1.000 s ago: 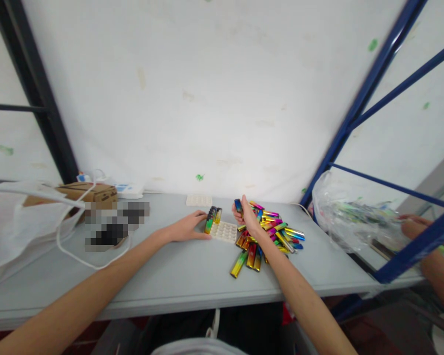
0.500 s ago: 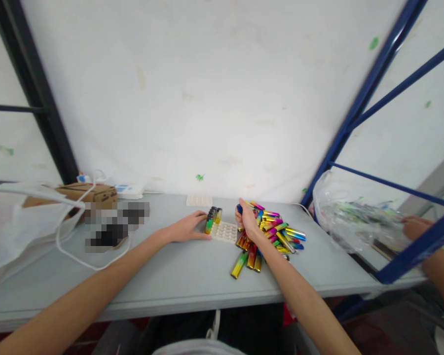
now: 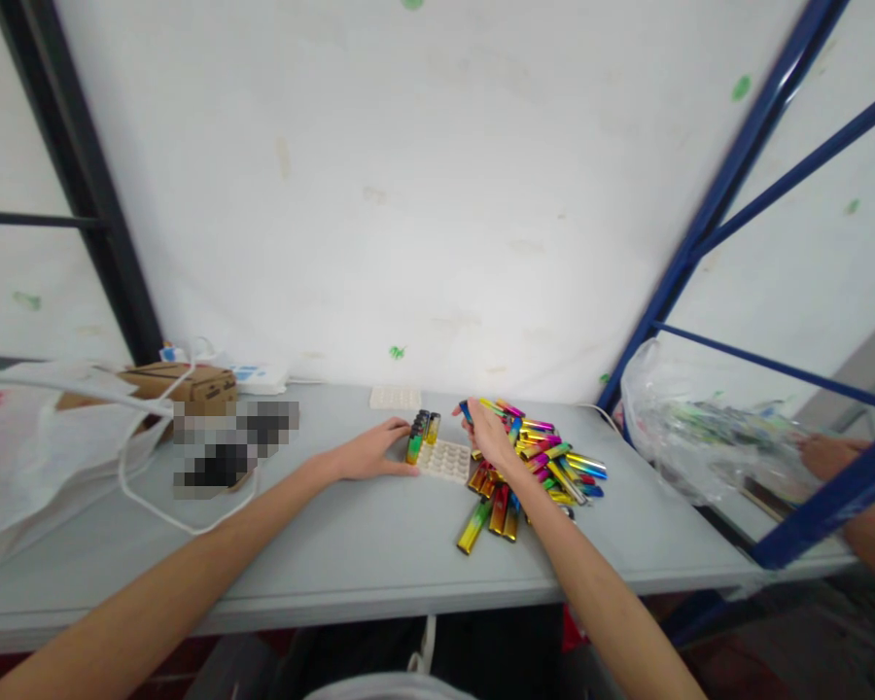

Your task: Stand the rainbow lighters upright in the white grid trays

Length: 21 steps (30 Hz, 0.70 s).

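Note:
My left hand (image 3: pixel 373 453) spans the left end of a white tray (image 3: pixel 448 463) with rows of round holes, its thumb at the front corner and its fingers behind. At that end, several lighters (image 3: pixel 414 445) with black tops and green-yellow shiny bodies stand upright in the tray. My right hand (image 3: pixel 487 434) is closed around a blue lighter (image 3: pixel 465 412), just right of the tray and above it. Under and beside my right wrist lies a loose pile of shiny coloured lighters (image 3: pixel 546 457); my hand and forearm hide part of it.
A second white tray (image 3: pixel 395 398) lies near the wall. To the left are a cardboard box (image 3: pixel 208 389), a white cable (image 3: pixel 127 486) and a white plastic bag (image 3: pixel 36 437). Beyond the blue metal frame (image 3: pixel 671 282), another person's hand (image 3: pixel 827 455) is near a clear bag (image 3: pixel 671 437).
My right hand has turned slightly, and the blue lighter in it has shifted a little to the left and up. My left hand stays at the tray. The view has moved slightly.

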### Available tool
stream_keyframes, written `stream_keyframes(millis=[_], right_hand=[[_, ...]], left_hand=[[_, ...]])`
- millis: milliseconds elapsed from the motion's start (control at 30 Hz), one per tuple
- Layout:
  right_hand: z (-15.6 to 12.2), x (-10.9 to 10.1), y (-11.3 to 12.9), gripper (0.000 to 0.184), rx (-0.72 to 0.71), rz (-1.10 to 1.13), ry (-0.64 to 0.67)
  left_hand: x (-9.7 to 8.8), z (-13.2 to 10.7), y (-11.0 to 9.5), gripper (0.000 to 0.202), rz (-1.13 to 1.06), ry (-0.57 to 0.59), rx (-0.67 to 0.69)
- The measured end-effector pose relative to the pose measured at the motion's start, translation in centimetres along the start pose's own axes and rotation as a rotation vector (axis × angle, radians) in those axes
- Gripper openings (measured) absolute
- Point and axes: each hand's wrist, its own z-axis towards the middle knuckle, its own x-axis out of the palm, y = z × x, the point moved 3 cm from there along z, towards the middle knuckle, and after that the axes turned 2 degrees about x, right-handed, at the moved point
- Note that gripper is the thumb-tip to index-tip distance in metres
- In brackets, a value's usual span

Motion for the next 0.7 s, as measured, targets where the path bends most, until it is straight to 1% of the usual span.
stream_keyframes(millis=[100, 200, 300, 400, 467, 567, 700], right_hand=[[-0.4, 0.0, 1.1, 0.051, -0.143, -0.136, 0.046], [-1.0, 0.2, 2.3, 0.035, -0.257, -0.217, 0.065], [-1.5, 0.3, 3.3, 0.029, -0.336, -0.293, 0.049], [-1.6, 0.4, 3.4, 0.029, -0.312, -0.348, 0.059], [-1.5, 0.5, 3.0, 0.029, -0.275, -0.319, 0.042], [-1.3, 0.8, 2.5, 0.028, -0.272, -0.293, 0.024], [-1.1, 1.7, 2.1, 0.024, -0.308, -0.428, 0.144]], left_hand=[[0.0, -0.1, 0.0, 0.077, 0.002, -0.002, -0.001], [0.1, -0.1, -0.1, 0.077, 0.002, 0.012, -0.02], [0.0, -0.1, -0.2, 0.076, -0.001, 0.01, -0.015], [0.1, -0.1, 0.0, 0.076, -0.002, 0.003, -0.009], [0.1, -0.1, 0.1, 0.078, -0.003, 0.003, -0.011], [0.2, -0.1, 0.2, 0.079, -0.003, 0.003, -0.015], [0.1, -0.1, 0.1, 0.077, 0.013, 0.019, -0.021]])
